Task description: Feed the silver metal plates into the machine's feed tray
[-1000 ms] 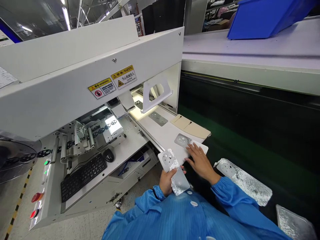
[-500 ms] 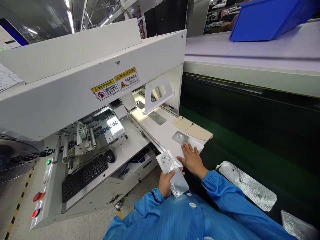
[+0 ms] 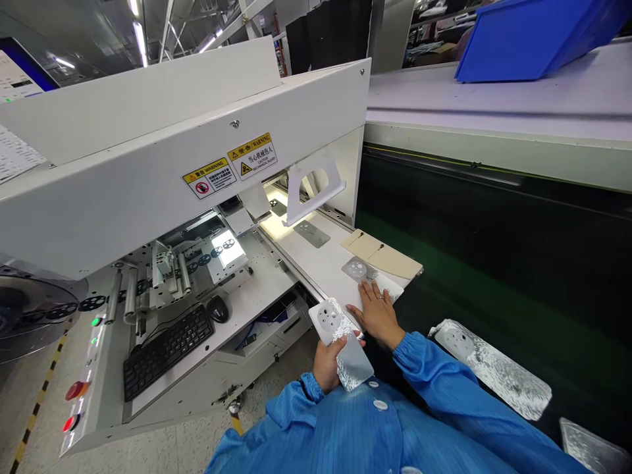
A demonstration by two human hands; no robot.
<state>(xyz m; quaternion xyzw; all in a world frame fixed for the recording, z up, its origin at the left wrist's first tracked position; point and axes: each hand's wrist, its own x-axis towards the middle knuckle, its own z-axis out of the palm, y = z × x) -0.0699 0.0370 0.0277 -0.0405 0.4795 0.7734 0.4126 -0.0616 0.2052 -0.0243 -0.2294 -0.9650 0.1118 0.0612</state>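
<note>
Currently, left hand (image 3: 326, 365): closed in a pinch; the held panel (image 3: 356, 363) is gripped at one long edge, with the thumb on top and the fingers curled beneath.
Held panel: silver, slanted, carried close to the wearer's front; its far end is seen against the near edge of the bed (image 3: 326, 268), and whether they touch cannot be told.
Right hand (image 3: 379, 318): opened flat, palm down, fingers slightly parted; nothing is grasped, and the fingertips are laid on the near end of the bed panel (image 3: 372, 275).
Bed panel: placed flat on the white bed, grey at its far end and bright at its near end, where it is partly covered by the fingers.
Strip (image 3: 382, 253): beige, set along the bed's edge just beside the bed panel.
Grey panel (image 3: 311, 234): laid farther up the bed, below the white bracket (image 3: 320, 203).
Lit panel (image 3: 278, 207): partly hidden under the machine (image 3: 197, 151).
Belt (image 3: 444, 263): dark green; a wrinkled panel (image 3: 494, 368) is borne on it to the right, and a corner panel (image 3: 595, 447) is cut off by the view.
Machine shelf: a keyboard (image 3: 168, 352) and a mouse (image 3: 217, 309) are placed side by side.
Bin (image 3: 518, 43): blue, stood on the upper shelf (image 3: 424, 99).
</note>
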